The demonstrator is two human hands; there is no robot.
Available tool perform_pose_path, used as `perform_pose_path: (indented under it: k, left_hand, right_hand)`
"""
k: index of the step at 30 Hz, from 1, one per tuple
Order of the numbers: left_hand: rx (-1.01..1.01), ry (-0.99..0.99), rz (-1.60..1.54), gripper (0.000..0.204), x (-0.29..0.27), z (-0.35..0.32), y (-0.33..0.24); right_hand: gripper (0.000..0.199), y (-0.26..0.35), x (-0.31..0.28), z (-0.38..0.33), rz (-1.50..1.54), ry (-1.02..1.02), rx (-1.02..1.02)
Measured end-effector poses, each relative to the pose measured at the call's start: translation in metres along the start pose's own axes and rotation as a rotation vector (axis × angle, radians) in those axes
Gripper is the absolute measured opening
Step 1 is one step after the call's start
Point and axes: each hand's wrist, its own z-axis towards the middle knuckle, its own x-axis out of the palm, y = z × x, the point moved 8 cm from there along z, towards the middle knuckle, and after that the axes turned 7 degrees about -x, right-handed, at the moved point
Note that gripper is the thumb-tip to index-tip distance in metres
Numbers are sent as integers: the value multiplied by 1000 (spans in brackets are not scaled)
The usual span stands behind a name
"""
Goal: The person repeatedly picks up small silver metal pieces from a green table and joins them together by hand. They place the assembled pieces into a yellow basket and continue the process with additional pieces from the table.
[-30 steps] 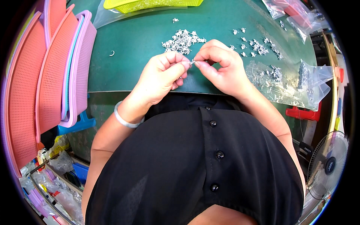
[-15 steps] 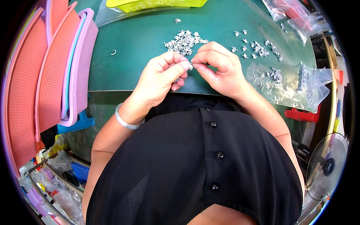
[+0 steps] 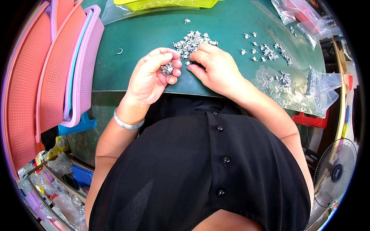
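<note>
Beneath both hands, a green bench (image 3: 146, 30) is flanked to their left by perforated plastic baskets (image 3: 86, 65). Half a second ago the hands were joined at the fingertips over one small piece; now they have been parted. The left hand (image 3: 148, 77) has been drawn aside, and a cluster of silver metal pieces (image 3: 167, 69), mostly hidden before, is seen held in its curled fingers, the thumb bent above. The right hand (image 3: 216, 69) has been brought, back upward, to the near edge of the main pile (image 3: 192, 41), its forearm angled inward. A single metal piece (image 3: 188, 63) is seen at its thumb and index fingertips; whether it is pinched or released cannot be told. Farther right of that hand, loose pieces (image 3: 268, 52) are scattered.
</note>
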Motion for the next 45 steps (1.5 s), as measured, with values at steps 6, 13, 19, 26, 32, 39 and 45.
perform_pose_path:
  k: [6, 13, 19, 26, 32, 39, 45]
  left_hand:
    - [-22, -129, 190, 10, 1, -1, 2]
    - [-54, -150, 415, 10, 10, 2, 5]
    - [-4, -124, 783, 14, 24, 11, 4]
    - [180, -200, 1169, 11, 29, 3, -6]
    - [129, -212, 995, 10, 20, -2, -2]
    - [183, -214, 1266, 14, 33, -4, 0]
    - [216, -192, 1341, 13, 46, -1, 2]
  right_hand:
    - [10, 0, 1, -3, 9, 46, 10]
    - [7, -10, -7, -12, 154, 26, 97]
    - [7, -20, -12, -16, 201, 42, 153]
    - [11, -10, -16, -22, 178, 58, 43]
    - [8, -2, -9, -24, 94, 16, -38]
    - [5, 1, -8, -24, 74, -23, -108]
    - [7, -9, -18, -28, 253, -74, -4]
